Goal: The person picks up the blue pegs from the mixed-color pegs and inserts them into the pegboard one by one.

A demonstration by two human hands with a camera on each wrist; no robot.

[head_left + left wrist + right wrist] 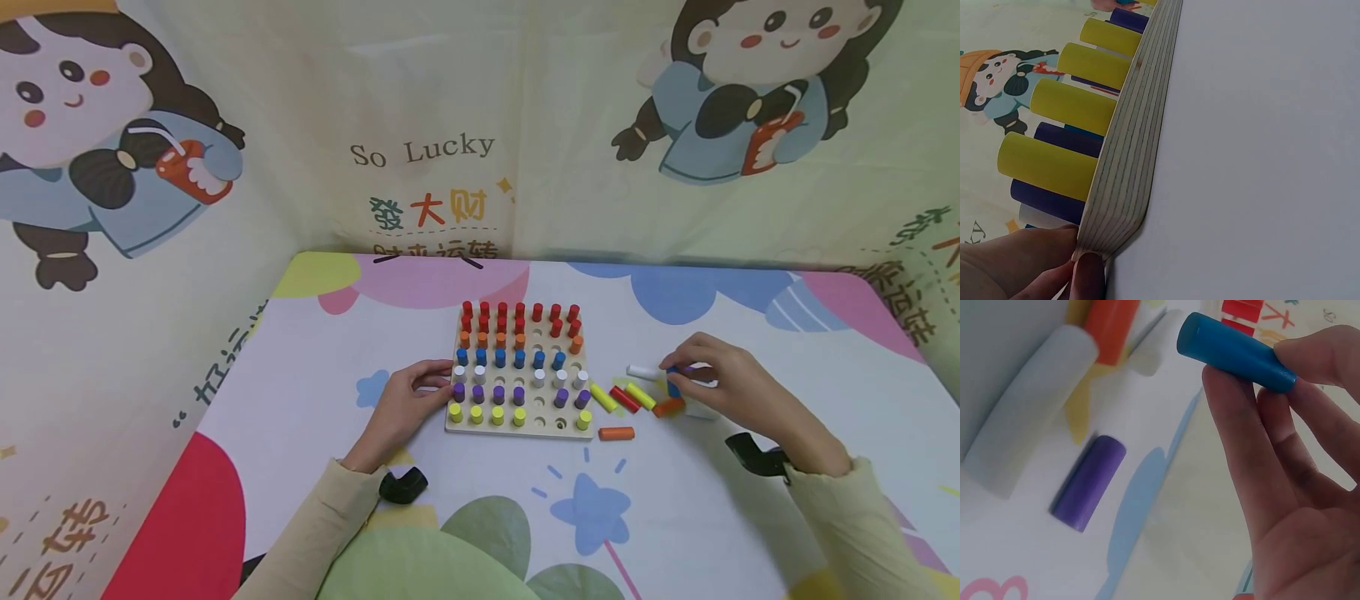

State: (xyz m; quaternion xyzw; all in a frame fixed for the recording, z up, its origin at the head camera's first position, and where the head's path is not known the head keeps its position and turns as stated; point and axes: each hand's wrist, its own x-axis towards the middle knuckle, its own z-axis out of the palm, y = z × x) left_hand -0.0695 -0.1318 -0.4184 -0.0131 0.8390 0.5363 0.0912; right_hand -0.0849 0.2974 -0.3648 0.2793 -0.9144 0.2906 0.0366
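Note:
A wooden pegboard (555, 432) lies on the table, with rows of red, orange, blue, white, purple and yellow pegs upright in it. Several holes toward its right half stand bare. My left hand (399, 408) pinches the board's left edge, thumb on the pegged face and a finger (1088, 278) against the underside. To the right of the board, my right hand (731, 385) holds a blue peg (1235, 353) between thumb and fingertips, above the loose pegs. Under that hand lies a purple peg (1090, 484), mostly covered by it in the head view.
Between board and right hand lie loose pegs: a red one (626, 399), a yellow one (641, 397), another yellow beside the board, and a white one (643, 372). One orange peg (617, 433) lies nearer the front. Patterned cloth (435, 100) walls the table's back and left side.

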